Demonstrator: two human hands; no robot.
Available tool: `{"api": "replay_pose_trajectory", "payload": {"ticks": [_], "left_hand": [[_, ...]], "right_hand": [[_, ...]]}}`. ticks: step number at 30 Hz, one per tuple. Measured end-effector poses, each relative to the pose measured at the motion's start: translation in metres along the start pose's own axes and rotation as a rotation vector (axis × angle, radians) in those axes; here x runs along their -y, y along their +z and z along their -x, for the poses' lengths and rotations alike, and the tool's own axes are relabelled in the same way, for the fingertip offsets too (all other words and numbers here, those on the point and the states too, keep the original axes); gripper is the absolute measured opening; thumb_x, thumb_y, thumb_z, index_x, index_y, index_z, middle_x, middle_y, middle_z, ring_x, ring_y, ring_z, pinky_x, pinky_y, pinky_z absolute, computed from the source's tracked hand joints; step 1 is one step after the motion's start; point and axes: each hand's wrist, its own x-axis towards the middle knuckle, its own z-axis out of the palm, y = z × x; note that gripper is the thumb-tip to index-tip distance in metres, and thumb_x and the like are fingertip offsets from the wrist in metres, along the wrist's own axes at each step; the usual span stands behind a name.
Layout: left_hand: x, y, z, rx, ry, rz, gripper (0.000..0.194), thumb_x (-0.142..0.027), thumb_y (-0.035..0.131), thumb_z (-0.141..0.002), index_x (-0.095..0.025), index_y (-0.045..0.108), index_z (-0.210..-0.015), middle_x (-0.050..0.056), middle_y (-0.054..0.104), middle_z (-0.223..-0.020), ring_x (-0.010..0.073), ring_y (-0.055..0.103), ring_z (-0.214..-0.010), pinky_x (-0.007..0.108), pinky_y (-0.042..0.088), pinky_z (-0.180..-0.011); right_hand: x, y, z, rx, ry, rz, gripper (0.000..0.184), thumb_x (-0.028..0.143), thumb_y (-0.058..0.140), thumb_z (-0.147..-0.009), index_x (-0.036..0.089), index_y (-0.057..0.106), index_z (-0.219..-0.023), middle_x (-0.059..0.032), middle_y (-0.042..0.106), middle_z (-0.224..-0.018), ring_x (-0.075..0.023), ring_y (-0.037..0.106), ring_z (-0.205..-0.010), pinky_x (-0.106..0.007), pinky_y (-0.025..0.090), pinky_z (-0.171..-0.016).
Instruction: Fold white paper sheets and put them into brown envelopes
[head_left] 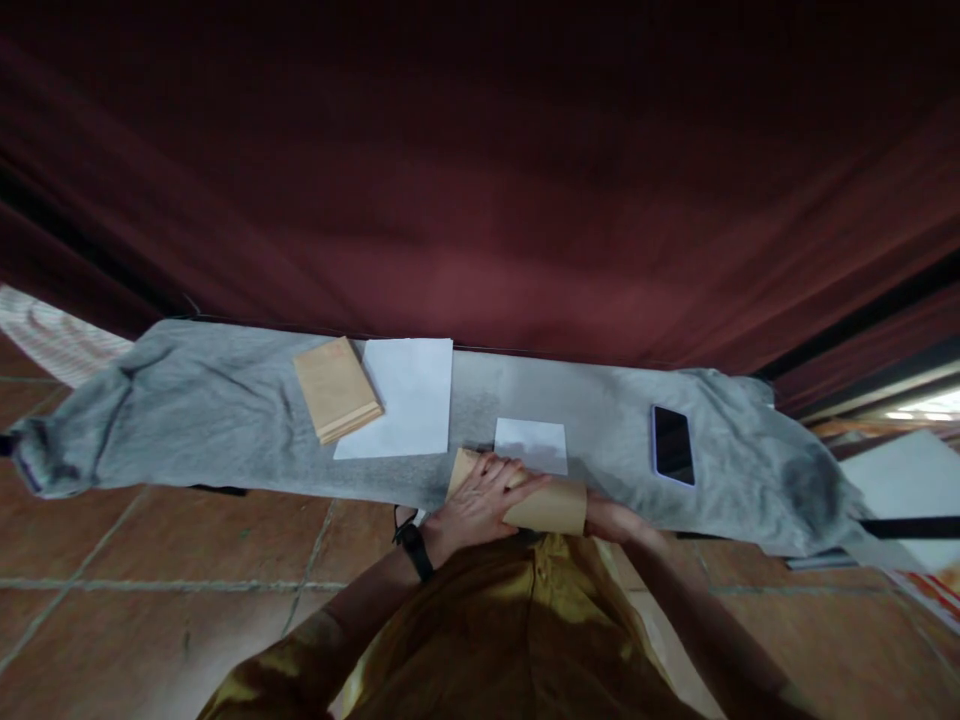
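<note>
A brown paper envelope [553, 505], bowed into a curve, is at the front edge of the cloth-covered board, close to my body. My left hand [487, 498], with a black watch on its wrist, lies across the envelope's left part, its fingers closed over the paper. At the envelope's right end is my right hand [606, 517]; its fingers are hidden inside or behind the paper, and I cannot tell which. Just beyond my left fingers lies a small white paper [531, 442] on the grey cloth.
A stack of brown envelopes [337, 385] overlaps white sheets [412, 395] on the left. A phone [673, 445] lies on the right of the grey cloth [210, 410]. Dark red fabric [480, 200] rises directly behind the board. Tiled floor [187, 560] shows below.
</note>
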Motion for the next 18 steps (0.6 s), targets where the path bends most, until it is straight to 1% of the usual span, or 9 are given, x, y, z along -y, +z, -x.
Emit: {"api": "replay_pose_trajectory", "payload": {"ticks": [2, 4, 5, 7, 9, 10, 14, 16, 18], "left_hand": [[0.007, -0.005, 0.006, -0.036, -0.046, -0.002, 0.099, -0.044, 0.075, -0.083, -0.036, 0.015, -0.162, 0.009, 0.044, -0.152, 0.0324, 0.040, -0.140, 0.053, 0.021, -0.121], [0.020, -0.008, 0.014, -0.079, -0.114, -0.014, 0.100, -0.047, 0.074, -0.083, -0.034, 0.014, -0.162, 0.011, 0.044, -0.152, 0.0336, 0.042, -0.138, 0.054, 0.024, -0.120], [0.029, -0.008, 0.017, -0.100, -0.155, -0.022, 0.102, -0.050, 0.075, -0.082, -0.032, 0.014, -0.162, 0.012, 0.044, -0.151, 0.0343, 0.043, -0.137, 0.054, 0.025, -0.119], [0.047, -0.008, 0.025, -0.135, -0.244, -0.045, 0.106, -0.052, 0.075, -0.080, -0.031, 0.012, -0.163, 0.013, 0.045, -0.150, 0.0355, 0.042, -0.138, 0.055, 0.026, -0.119], [0.062, -0.006, 0.033, -0.157, -0.318, -0.076, 0.108, -0.052, 0.076, -0.079, -0.030, 0.012, -0.162, 0.014, 0.045, -0.150, 0.0366, 0.042, -0.139, 0.057, 0.025, -0.119], [0.068, -0.006, 0.036, -0.158, -0.344, -0.089, 0.108, -0.051, 0.077, -0.078, -0.030, 0.012, -0.162, 0.014, 0.044, -0.150, 0.0368, 0.041, -0.139, 0.057, 0.025, -0.119], [0.075, -0.005, 0.046, -0.130, -0.397, -0.113, 0.110, -0.049, 0.080, -0.075, -0.028, 0.015, -0.162, 0.015, 0.045, -0.150, 0.0364, 0.041, -0.140, 0.058, 0.026, -0.120], [0.075, -0.004, 0.049, -0.134, -0.407, -0.111, 0.109, -0.048, 0.079, -0.075, -0.028, 0.015, -0.162, 0.014, 0.045, -0.150, 0.0361, 0.041, -0.140, 0.058, 0.026, -0.120], [0.075, -0.002, 0.052, -0.149, -0.409, -0.102, 0.108, -0.049, 0.078, -0.076, -0.027, 0.016, -0.162, 0.014, 0.046, -0.150, 0.0361, 0.041, -0.140, 0.058, 0.026, -0.120]], "right_hand": [[0.000, -0.015, 0.005, 0.016, 0.016, 0.063, 0.057, 0.053, 0.054, -0.095, 0.006, 0.064, -0.125, -0.0104, 0.068, -0.123, -0.0191, 0.069, -0.098, -0.029, 0.056, -0.089], [0.002, -0.030, 0.005, 0.000, 0.005, 0.133, 0.052, 0.051, 0.058, -0.090, 0.010, 0.068, -0.120, -0.0107, 0.074, -0.112, -0.0198, 0.072, -0.092, -0.027, 0.057, -0.080], [0.002, -0.036, 0.001, -0.041, -0.013, 0.173, 0.042, 0.046, 0.062, -0.088, 0.015, 0.069, -0.116, -0.0102, 0.076, -0.107, -0.0212, 0.072, -0.090, -0.029, 0.056, -0.077], [0.003, -0.042, -0.013, -0.203, -0.062, 0.299, 0.032, 0.044, 0.059, -0.090, 0.019, 0.069, -0.108, -0.0088, 0.076, -0.101, -0.0212, 0.071, -0.089, -0.029, 0.054, -0.074], [0.000, -0.038, -0.031, -0.490, -0.139, 0.688, 0.025, 0.043, 0.057, -0.090, 0.021, 0.068, -0.096, -0.0079, 0.075, -0.095, -0.0224, 0.070, -0.092, -0.031, 0.053, -0.079], [-0.003, -0.032, -0.040, -0.556, -0.148, 0.755, 0.023, 0.042, 0.061, -0.088, 0.021, 0.067, -0.095, -0.0092, 0.074, -0.096, -0.0248, 0.069, -0.098, -0.033, 0.052, -0.084], [-0.018, -0.006, -0.062, -0.685, -0.129, 0.849, 0.034, 0.040, 0.075, -0.079, 0.018, 0.062, -0.102, -0.0179, 0.069, -0.108, -0.0337, 0.064, -0.112, -0.038, 0.050, -0.089], [-0.023, 0.001, -0.065, -0.727, -0.088, 0.931, 0.038, 0.038, 0.075, -0.079, 0.016, 0.059, -0.106, -0.0214, 0.067, -0.111, -0.0370, 0.064, -0.113, -0.040, 0.050, -0.090], [-0.024, 0.003, -0.065, -0.737, -0.050, 1.010, 0.037, 0.038, 0.073, -0.082, 0.016, 0.057, -0.108, -0.0214, 0.066, -0.112, -0.0374, 0.064, -0.114, -0.040, 0.050, -0.090]]}}
